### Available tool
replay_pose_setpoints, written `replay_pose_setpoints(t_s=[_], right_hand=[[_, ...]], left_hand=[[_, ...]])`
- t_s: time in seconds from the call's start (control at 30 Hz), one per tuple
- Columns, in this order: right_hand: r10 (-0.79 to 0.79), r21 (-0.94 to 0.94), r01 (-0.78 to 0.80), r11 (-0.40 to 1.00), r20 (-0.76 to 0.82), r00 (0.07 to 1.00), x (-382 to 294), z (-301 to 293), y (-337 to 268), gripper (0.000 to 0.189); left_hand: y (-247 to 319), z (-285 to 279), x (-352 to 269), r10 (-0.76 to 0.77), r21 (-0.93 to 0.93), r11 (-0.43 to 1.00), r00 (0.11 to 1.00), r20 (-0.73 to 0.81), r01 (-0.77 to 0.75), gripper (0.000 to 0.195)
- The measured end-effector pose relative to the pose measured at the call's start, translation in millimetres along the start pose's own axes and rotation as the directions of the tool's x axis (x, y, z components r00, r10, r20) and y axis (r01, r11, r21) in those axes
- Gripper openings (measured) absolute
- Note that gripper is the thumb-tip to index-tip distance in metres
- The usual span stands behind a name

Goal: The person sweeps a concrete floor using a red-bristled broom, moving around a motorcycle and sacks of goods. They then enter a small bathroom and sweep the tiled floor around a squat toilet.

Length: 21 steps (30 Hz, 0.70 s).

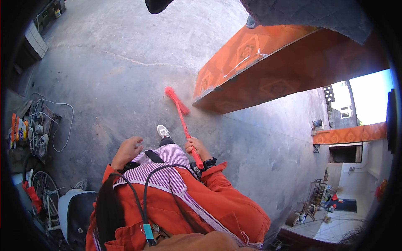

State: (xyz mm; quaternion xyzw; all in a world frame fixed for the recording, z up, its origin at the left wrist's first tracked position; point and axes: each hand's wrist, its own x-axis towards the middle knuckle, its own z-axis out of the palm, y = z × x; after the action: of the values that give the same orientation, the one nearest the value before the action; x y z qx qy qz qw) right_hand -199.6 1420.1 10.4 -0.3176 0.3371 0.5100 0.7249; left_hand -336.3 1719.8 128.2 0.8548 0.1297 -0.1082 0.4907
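Observation:
My right hand (195, 146) grips the red handle of a broom (182, 120) near its upper end. The broom's red bristle head (176, 100) rests on the grey concrete floor (125, 91), a little ahead of my white shoe (163, 130) and beside the foot of an orange tiled pillar (238, 81). My left hand (130, 150) is held in front of my striped apron (169, 155), fingers loosely curled and apart, with nothing in it. My other foot is hidden.
On the left are shoes (43, 145), a looped white cable (71, 117), a colourful packet (19, 130) and a bicycle (46, 191). A grey-white chair or scooter part (67, 213) is close to my left side. Quilted grey fabric (307, 15) hangs at the top right. Assorted items (309, 210) stand by the right wall.

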Motion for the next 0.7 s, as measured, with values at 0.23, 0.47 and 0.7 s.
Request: replay_pose_setpoints(t_s=[0.23,0.47,0.7], right_hand=[[-0.007,0.179,0.004,0.984,0.018,1.000,-50.5,18.2,4.4,0.010],[-0.408,-0.324,0.431,0.843,0.138,0.902,0.4,78.2,22.2,0.013],[-0.287,-0.635,0.542,0.550,0.466,0.837,115.9,119.9,21.6,0.019]], left_hand=[[-7.8,12.8,3.8,0.114,-0.034,0.993,0.989,0.098,-0.112,0.035],[59.5,28.2,29.0,0.477,-0.254,0.875,0.828,0.296,-0.413,0.068],[-29.7,40.2,102.2,0.037,-0.658,0.749,0.997,-0.071,-0.075,0.019]])
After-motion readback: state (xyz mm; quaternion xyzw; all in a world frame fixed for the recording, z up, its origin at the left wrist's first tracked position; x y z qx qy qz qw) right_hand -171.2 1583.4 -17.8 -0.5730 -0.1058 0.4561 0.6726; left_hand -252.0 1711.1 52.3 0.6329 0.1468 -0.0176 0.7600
